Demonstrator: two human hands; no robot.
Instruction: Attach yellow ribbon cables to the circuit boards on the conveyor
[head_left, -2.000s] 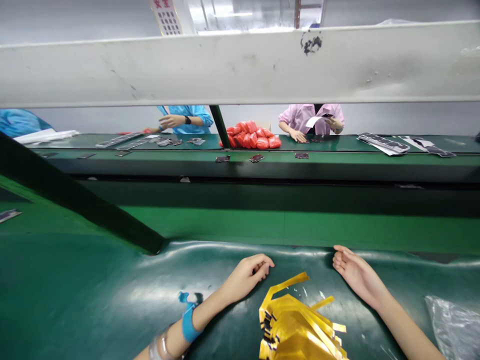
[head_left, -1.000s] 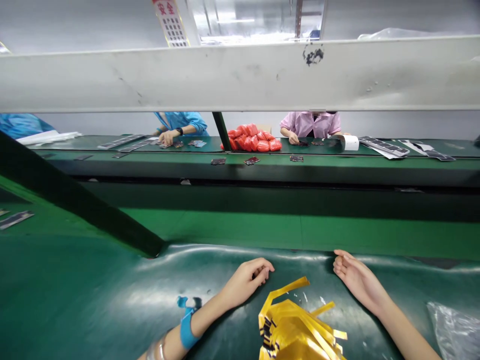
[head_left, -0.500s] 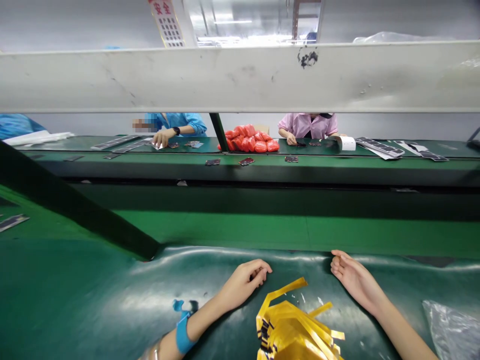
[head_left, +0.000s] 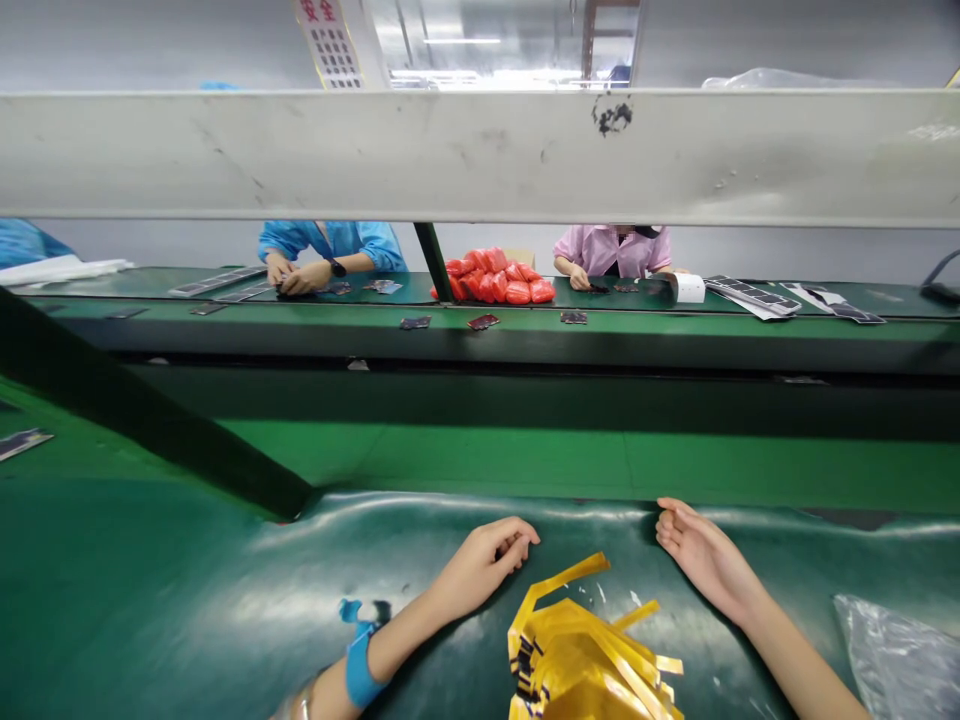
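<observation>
My left hand (head_left: pixel 485 562) rests on the dark green mat (head_left: pixel 187 600) with its fingers loosely curled and nothing in it. A blue band sits on that wrist. My right hand (head_left: pixel 701 555) lies near the mat's far edge, fingers relaxed and apart, holding nothing. Between my forearms lies a pile of yellow film strips (head_left: pixel 581 655) with dark printed ends, touching neither hand.
A clear plastic bag (head_left: pixel 896 655) lies at the lower right. A green conveyor belt (head_left: pixel 525 460) runs past the mat; a dark diagonal bar (head_left: pixel 150 415) crosses the left. Beyond, two people work at a far bench beside red packets (head_left: pixel 499 278) and small dark parts.
My hands have stayed still on the mat. The view drifted slightly. The person in blue across the belt shifted left and brought both hands together.
</observation>
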